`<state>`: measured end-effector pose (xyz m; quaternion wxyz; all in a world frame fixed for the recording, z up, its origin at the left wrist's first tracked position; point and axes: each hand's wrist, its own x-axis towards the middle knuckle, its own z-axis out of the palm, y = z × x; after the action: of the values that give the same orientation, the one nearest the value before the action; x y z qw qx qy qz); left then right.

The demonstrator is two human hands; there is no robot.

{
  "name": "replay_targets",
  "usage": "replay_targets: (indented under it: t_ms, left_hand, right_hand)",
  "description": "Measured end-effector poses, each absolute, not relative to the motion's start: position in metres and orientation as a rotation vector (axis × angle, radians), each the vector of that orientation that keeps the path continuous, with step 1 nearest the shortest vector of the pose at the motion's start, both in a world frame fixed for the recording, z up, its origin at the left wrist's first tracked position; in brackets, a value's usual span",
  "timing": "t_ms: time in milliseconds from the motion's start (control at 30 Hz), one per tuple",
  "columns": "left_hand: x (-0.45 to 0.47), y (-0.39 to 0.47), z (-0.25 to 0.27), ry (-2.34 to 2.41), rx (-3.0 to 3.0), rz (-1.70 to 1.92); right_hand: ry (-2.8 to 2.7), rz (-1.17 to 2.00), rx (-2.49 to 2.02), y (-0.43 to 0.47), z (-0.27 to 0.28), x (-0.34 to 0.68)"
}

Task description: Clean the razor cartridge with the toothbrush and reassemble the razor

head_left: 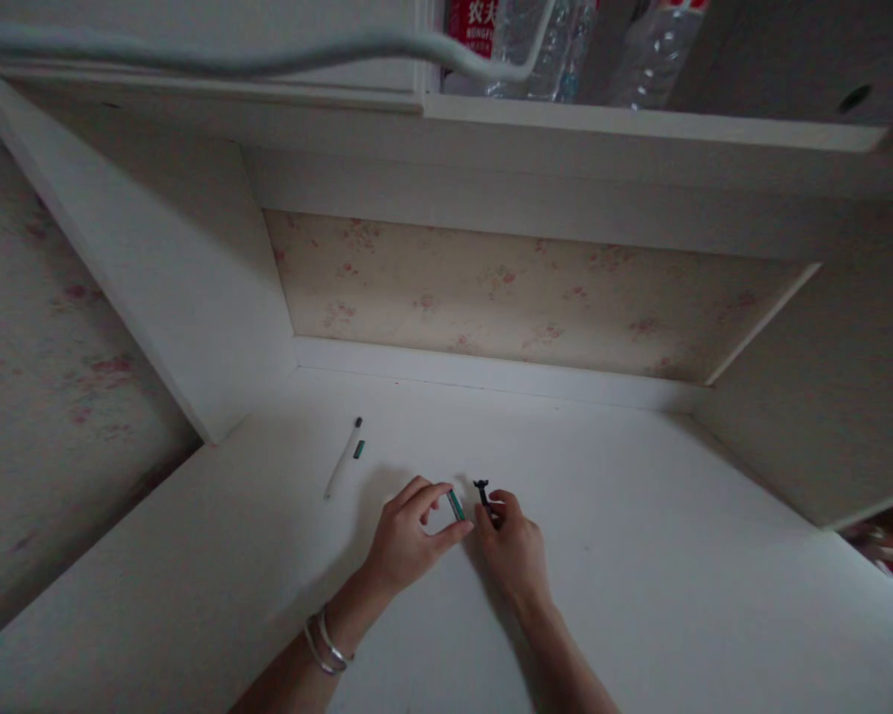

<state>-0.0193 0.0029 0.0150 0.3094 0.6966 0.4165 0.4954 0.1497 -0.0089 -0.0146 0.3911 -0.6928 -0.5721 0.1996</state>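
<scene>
My left hand (409, 531) pinches a small green-and-black razor cartridge (455, 505) by its ends, between thumb and fingers. Close by on the right, my right hand (513, 540) is closed around a black razor handle (482, 492), whose forked head points up and away from me. A small gap separates the cartridge from the handle's head. Further left on the white desk lies a slim white stick with a dark tip, perhaps a toothbrush (342, 461). Beside it rests a second small green-and-dark cartridge (359, 449).
The white desk (640, 555) is enclosed by a left side panel (164, 268), a right panel (811, 416) and a floral-papered back wall (491, 288). Overhead, a shelf holds clear plastic bottles (536, 45). A pale bar or cable (268, 52) crosses the top.
</scene>
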Motion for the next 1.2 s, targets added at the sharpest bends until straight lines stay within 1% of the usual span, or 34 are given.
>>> replay_targets:
  t_ms: [233,367,467,567,733,800,900,1200]
  left_hand:
    - [-0.022,-0.002,0.013,1.184,1.865,1.454]
    - [-0.023,-0.002,0.011,1.217,1.849,1.488]
    - [-0.024,-0.001,0.008,1.242,1.861,1.466]
    - [-0.025,0.000,0.005,1.267,1.903,1.426]
    - [-0.025,0.001,0.001,1.262,2.031,1.386]
    - [-0.025,0.001,0.000,1.250,2.101,1.376]
    - [-0.023,0.001,0.000,1.255,2.218,1.358]
    - [-0.018,0.000,-0.001,1.353,2.578,1.298]
  right_hand:
    - [-1.743,0.236,-1.848,0.006,-0.008,0.143]
    - [-1.757,0.221,-1.831,0.010,-0.009,0.143]
    - [-1.697,0.241,-1.733,0.010,-0.009,0.146]
    - [-1.534,0.441,-1.544,0.007,-0.003,0.150]
    - [-1.371,0.971,-1.311,-0.005,0.016,0.155]
    - [-1.336,1.127,-1.204,-0.010,0.021,0.154]
    - [-1.381,1.169,-1.132,-0.013,0.024,0.152]
    - [-1.438,1.118,-1.170,-0.010,0.018,0.150]
